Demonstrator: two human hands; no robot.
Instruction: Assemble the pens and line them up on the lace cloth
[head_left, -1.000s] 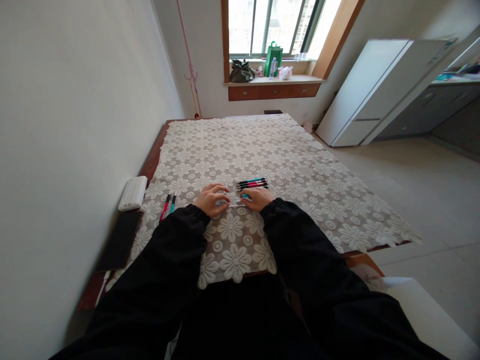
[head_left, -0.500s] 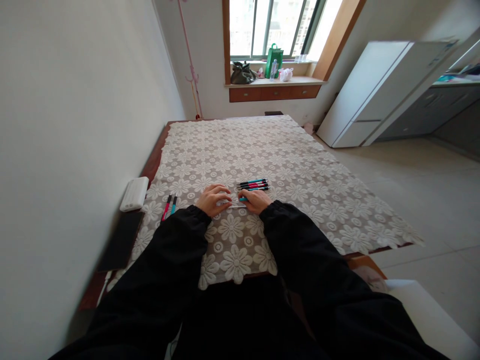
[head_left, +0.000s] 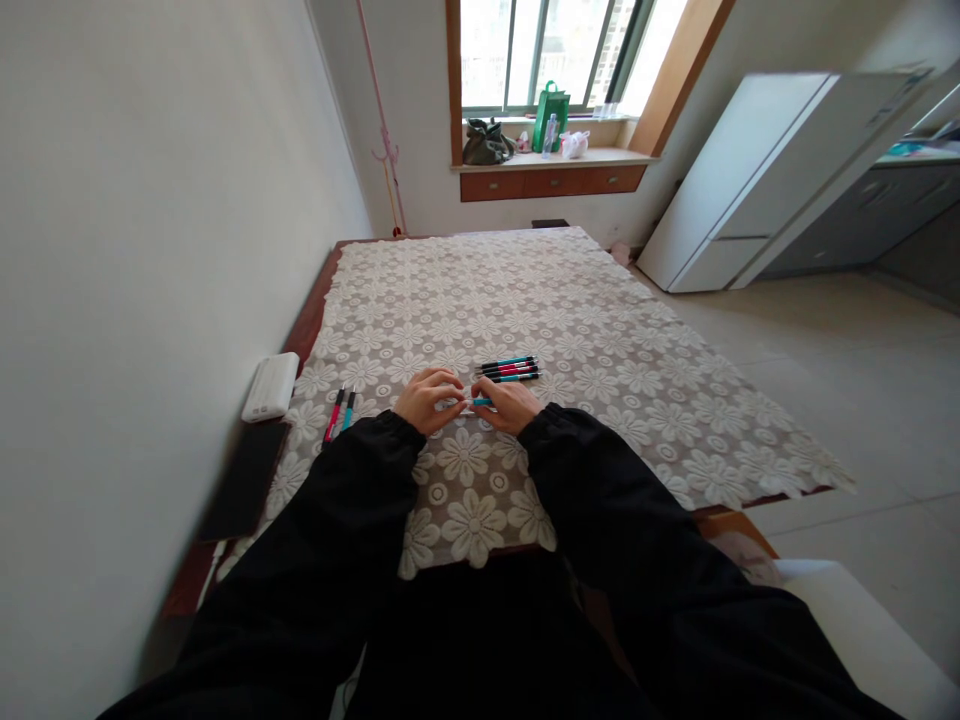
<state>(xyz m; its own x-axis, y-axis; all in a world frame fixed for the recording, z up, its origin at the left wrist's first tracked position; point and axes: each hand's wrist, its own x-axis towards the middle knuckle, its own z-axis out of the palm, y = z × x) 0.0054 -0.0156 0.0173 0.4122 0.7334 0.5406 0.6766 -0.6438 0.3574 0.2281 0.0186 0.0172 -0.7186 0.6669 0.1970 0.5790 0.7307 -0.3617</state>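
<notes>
Presently, my right hand [head_left: 511, 406] grips a teal pen barrel [head_left: 482, 402] low over the lace tablecloth [head_left: 465, 300]. My left hand [head_left: 430, 401] is curled opposite, fingertips at a thin pale piece [head_left: 466, 408]; whether they pinch it, I cannot tell. A row of red and teal pens [head_left: 510, 370] lies just beyond my right hand, bounding the working space. To the left, a red pen [head_left: 334, 414] and a teal pen [head_left: 349, 407] lie side by side, near my left sleeve [head_left: 352, 480]. Farther left: a white power bank [head_left: 270, 387] and a black flat device [head_left: 246, 482]. Containers, on the windowsill [head_left: 607, 157]: dark bag [head_left: 486, 144], green tote bag [head_left: 559, 105], clear bottle [head_left: 550, 137], white plastic bag [head_left: 575, 145]; contents not discernible.
</notes>
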